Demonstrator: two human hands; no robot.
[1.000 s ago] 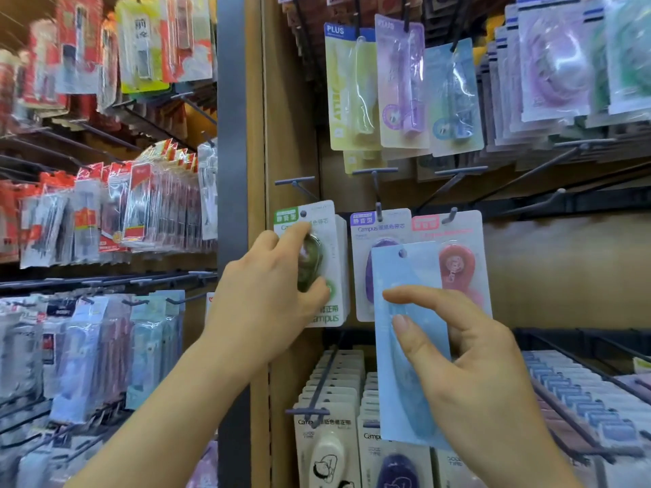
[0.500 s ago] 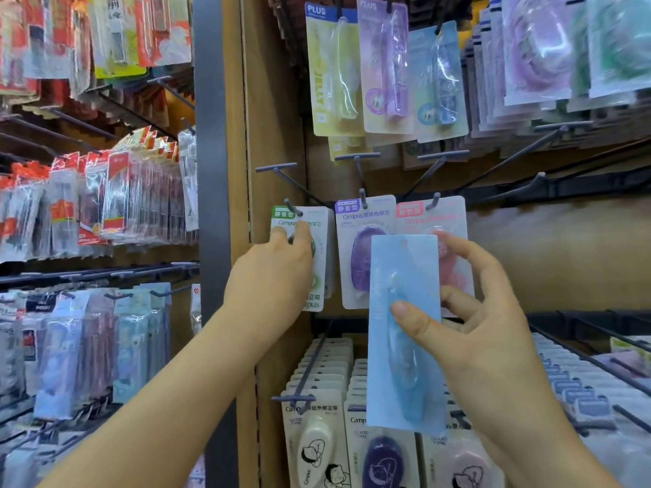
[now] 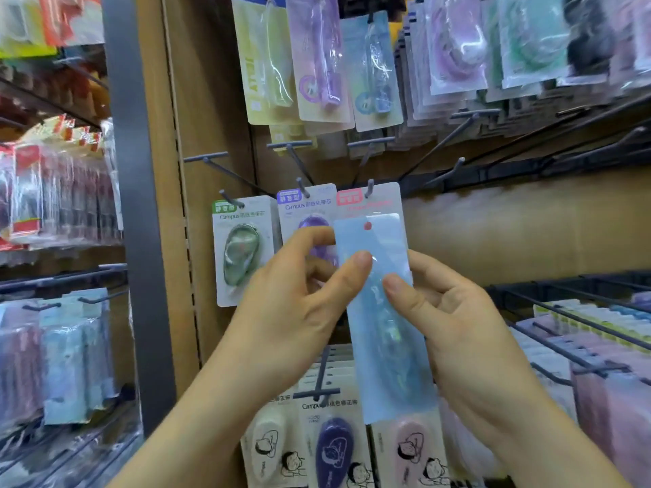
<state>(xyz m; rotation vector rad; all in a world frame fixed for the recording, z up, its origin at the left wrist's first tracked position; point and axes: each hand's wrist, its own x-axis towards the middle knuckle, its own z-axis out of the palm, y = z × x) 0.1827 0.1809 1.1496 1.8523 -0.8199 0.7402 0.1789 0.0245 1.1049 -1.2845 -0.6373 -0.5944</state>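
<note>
Holding the light-blue pack (image 3: 384,311) upright in both hands is where I am now. My left hand (image 3: 292,311) pinches its left edge, thumb on the front. My right hand (image 3: 458,329) grips the right edge, thumb on the front and fingers curled behind.

The pack is near me, in front of the middle row of pegs, and its top overlaps the pink pack (image 3: 370,200). I judge it picked and lined up, but its hang hole (image 3: 367,226) sits on no peg yet. Hanging it is what remains, and I cannot tell which peg it is meant for.

Counting:
- One blue pack is in hand.
- Three hang on the row behind: the green pack (image 3: 243,248) on the left, the purple pack (image 3: 306,213) in the middle, the pink one on the right.
- Three long packs (image 3: 317,65) hang directly above those.
- Three lower packs (image 3: 334,449) hang below, near me.
</note>
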